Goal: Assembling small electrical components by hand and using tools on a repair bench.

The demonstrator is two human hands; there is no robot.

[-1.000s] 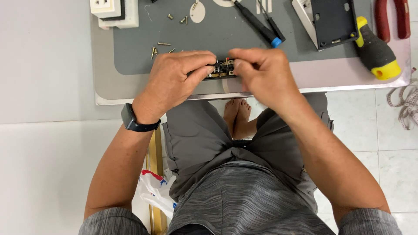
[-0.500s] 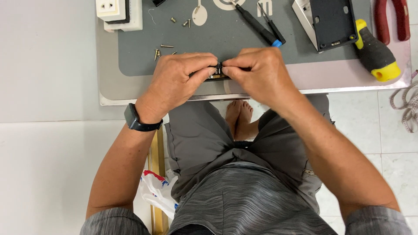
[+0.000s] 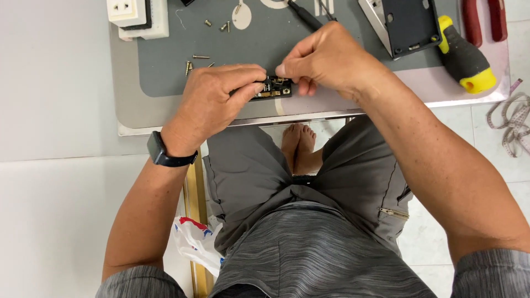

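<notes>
The left hand (image 3: 218, 102) and the right hand (image 3: 326, 58) met at the centre of the frame over a small black component (image 3: 271, 88) with brass-coloured parts; the left held its near end pinched between thumb and fingers, steadying it just above or on the mat, while the right had its thumb and forefinger closed together at the component's top, probably on a tiny screw or clip, though the piece was too small to make out. The low table (image 3: 127, 118) filled the upper part of the frame, its pale rim showing around a grey mat (image 3: 165, 66); the component sat near the mat's lower edge. At the upper right lay a dark plate in a pale frame (image 3: 406, 25), a black and yellow screwdriver handle (image 3: 464, 58) beside it, and red-handled pliers (image 3: 483, 19) in the corner; at the upper left stood a white socket block (image 3: 135, 16). Several loose screws (image 3: 200, 57) lay scattered on the mat above the left hand. Judged from this, the work seemed midway: the housing was apart, screws were out, and the small component was not yet fitted to anything.
</notes>
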